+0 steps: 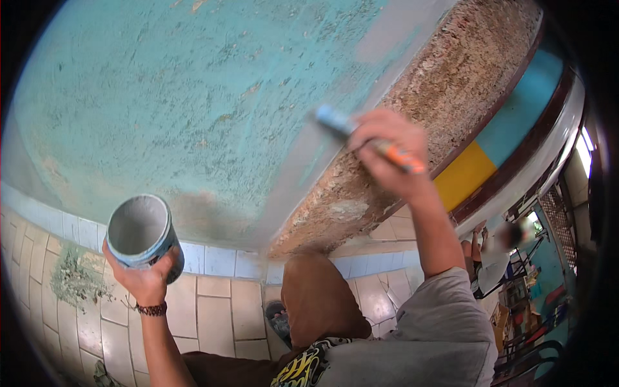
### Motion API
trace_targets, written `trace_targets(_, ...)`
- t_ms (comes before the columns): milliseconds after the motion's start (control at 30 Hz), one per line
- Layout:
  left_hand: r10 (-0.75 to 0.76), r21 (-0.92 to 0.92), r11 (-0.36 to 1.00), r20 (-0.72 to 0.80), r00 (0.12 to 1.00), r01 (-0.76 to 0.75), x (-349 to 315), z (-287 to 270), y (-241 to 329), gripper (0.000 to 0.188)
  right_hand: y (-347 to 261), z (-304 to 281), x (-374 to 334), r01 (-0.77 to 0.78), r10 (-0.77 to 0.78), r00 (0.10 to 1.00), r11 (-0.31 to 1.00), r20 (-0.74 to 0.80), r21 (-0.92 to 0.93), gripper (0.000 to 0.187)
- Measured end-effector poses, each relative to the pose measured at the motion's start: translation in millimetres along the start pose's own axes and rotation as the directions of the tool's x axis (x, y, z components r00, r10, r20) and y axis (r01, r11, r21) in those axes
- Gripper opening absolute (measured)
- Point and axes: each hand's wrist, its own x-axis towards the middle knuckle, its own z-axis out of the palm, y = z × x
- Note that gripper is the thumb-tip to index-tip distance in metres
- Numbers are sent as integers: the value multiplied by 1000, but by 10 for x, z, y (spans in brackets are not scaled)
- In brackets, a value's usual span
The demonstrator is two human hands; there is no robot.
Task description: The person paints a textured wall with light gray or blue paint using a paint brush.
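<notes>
We note: left hand gripping the can before the wall; right hand closed round the brush (blurred), near the grey band. We'd stroke lightly along its edge.

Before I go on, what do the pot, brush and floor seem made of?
Pot: perhaps plastic or metal, thin-rimmed; grey smears obscure its finish.
Brush: orange-ended handle, maybe wood or plastic; blur hides the finish.
Floor: probably glazed ceramic tile; pale blocks with joints and shiny highlights.
</notes>
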Motion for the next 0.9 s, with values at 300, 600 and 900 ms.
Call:
trace_targets(300,1,28,1000,-86,996,1,-92,-269,175,104,-36,486,-445,121,-148,989,885,-25,-450,11)
trace_targets(600,-48,150,987,-67,997,58,-238,-572,282,112,275,-639,612,175,-187,977,977,-98,-122,15)
trace_targets(900,-99,84,991,-20,995,100,-274,-518,339,119,88,-210,216,67,-132,985,894,-116,-443,10)
